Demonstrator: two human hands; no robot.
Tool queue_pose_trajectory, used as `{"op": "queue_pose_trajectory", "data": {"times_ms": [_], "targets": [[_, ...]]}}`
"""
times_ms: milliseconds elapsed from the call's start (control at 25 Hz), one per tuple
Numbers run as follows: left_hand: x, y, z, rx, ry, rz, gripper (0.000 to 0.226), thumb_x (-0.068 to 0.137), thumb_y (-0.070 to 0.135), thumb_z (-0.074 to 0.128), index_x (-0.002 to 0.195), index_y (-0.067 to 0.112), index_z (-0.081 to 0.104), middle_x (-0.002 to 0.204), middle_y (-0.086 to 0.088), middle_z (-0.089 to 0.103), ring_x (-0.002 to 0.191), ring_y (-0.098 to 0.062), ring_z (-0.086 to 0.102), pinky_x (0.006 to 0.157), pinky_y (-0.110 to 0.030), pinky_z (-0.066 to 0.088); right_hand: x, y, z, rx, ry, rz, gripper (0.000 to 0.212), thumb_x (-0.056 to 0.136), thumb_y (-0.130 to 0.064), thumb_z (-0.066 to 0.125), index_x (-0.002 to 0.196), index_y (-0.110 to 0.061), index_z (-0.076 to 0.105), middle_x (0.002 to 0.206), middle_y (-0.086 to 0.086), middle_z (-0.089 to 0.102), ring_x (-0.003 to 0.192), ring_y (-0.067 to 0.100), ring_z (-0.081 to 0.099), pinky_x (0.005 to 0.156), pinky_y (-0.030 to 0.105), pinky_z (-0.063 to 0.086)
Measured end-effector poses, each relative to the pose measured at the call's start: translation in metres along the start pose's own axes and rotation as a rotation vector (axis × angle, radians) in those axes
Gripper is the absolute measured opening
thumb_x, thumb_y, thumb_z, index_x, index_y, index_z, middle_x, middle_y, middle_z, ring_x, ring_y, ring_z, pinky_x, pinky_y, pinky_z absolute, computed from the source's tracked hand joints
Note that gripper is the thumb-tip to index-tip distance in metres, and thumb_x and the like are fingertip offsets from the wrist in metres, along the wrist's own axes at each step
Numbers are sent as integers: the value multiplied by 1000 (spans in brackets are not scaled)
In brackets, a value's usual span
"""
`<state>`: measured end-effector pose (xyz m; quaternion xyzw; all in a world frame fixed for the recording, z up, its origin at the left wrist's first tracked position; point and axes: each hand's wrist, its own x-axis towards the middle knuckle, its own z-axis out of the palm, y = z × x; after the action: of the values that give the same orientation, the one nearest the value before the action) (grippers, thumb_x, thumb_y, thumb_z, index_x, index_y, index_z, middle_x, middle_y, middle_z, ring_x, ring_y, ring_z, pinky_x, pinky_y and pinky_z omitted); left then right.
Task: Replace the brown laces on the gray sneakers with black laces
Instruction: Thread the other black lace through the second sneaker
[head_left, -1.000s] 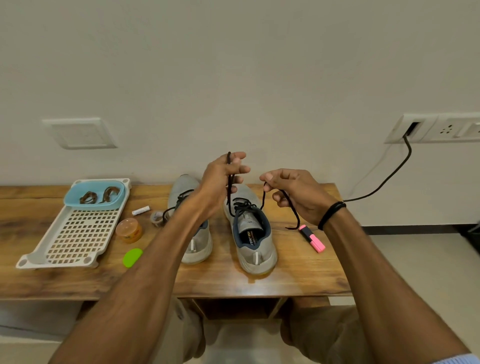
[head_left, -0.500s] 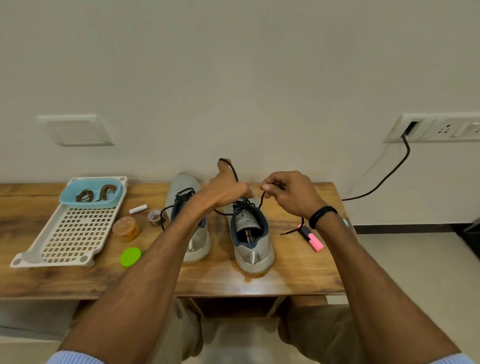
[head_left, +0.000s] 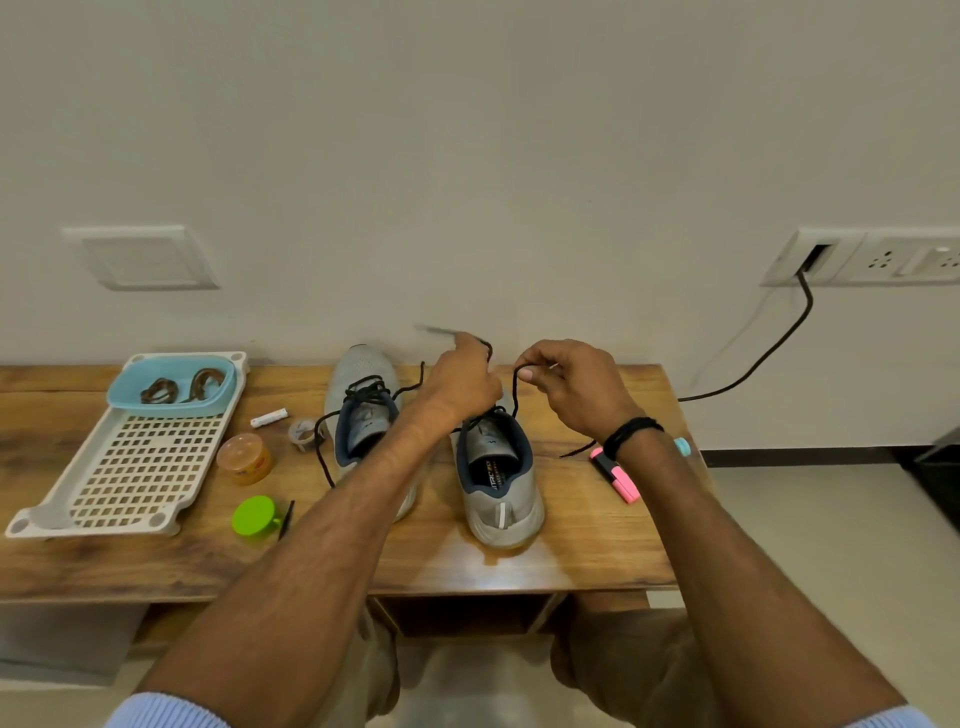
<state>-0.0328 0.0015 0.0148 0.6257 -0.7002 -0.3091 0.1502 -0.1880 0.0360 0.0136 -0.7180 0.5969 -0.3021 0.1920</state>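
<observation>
Head view, single frame.

- Two gray sneakers stand side by side on the wooden bench (head_left: 571, 551), heels toward the person.
- Right sneaker (head_left: 501, 499): black lace (head_left: 515, 392) is threaded through the eyelets and rises from the tongue area into both hands.
- Right hand (head_left: 571, 387): thumb and forefinger pinch the lace above the shoe, other fingers curled. One lace end trails on the bench beside a pink highlighter (head_left: 618, 475).
- Left hand (head_left: 462, 387): fingers curled around the other strand, which loops over the hand near the knuckles. The index finger sticks out, motion-blurred.
- Left sneaker (head_left: 363, 364): second black lace (head_left: 363, 389) is threaded in, its loose ends lying on the bench to either side.
- Brown laces (head_left: 171, 387): coiled in a blue tub (head_left: 171, 408) at the far end of a white perforated tray (head_left: 52, 514), well left of the shoes.
- Between tray and left sneaker: orange jar (head_left: 244, 460), green lid (head_left: 254, 515).
</observation>
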Motion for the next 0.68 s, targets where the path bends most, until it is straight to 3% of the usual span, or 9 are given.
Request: {"op": "queue_pose_trajectory", "data": {"times_ms": [120, 240, 400, 480, 600, 680], "targets": [[-1, 0, -1, 108, -136, 147, 22, 96, 17, 53, 110, 14, 69, 104, -4, 73, 100, -22, 65, 85, -34, 53, 1, -1, -2, -1, 46, -38, 12, 92, -21, 65, 92, -21, 77, 71, -23, 59, 72, -4, 54, 64, 7, 37], [-7, 1, -2, 28, -244, 175, 13, 93, 26, 60, 94, 23, 73, 92, 7, 72, 88, -10, 64, 71, -23, 48, 1, 0, 1, 42, 67, 48, 11, 91, -25, 67, 90, -20, 77, 78, -15, 66, 77, 4, 58, 67, 14, 44], [-3, -2, -2, -19, -122, 154, 17, 96, 26, 57, 87, 21, 71, 86, 3, 69, 85, -17, 63, 68, -27, 46, 3, 4, 3, 59, -137, 246, 25, 90, -40, 66, 83, -18, 72, 72, -2, 70, 68, 10, 63, 60, 21, 49], [-4, 0, -2, -32, -56, 135, 17, 96, 19, 55, 95, 17, 72, 85, 1, 67, 82, -18, 59, 68, -28, 45, 0, 3, 2, 250, -259, 364, 23, 90, -30, 68, 88, -7, 71, 72, 4, 72, 65, 11, 67, 61, 24, 55], [-8, 7, -10, -482, -137, -47, 27, 94, 1, 44, 101, 1, 69, 92, -19, 72, 80, -25, 65, 79, -39, 58, -3, -1, 12, 440, -274, 471, 9, 90, -12, 69, 88, -3, 70, 74, 9, 73, 67, 17, 71, 67, 28, 60], [-13, 9, -14, -750, -177, -186, 28, 97, -1, 36, 108, -3, 62, 97, -26, 68, 81, -31, 68, 72, -40, 63, -1, -2, 20, 460, -151, 552, 9, 88, -10, 71, 83, -3, 70, 77, 14, 74, 72, 24, 73, 75, 39, 61]]}}
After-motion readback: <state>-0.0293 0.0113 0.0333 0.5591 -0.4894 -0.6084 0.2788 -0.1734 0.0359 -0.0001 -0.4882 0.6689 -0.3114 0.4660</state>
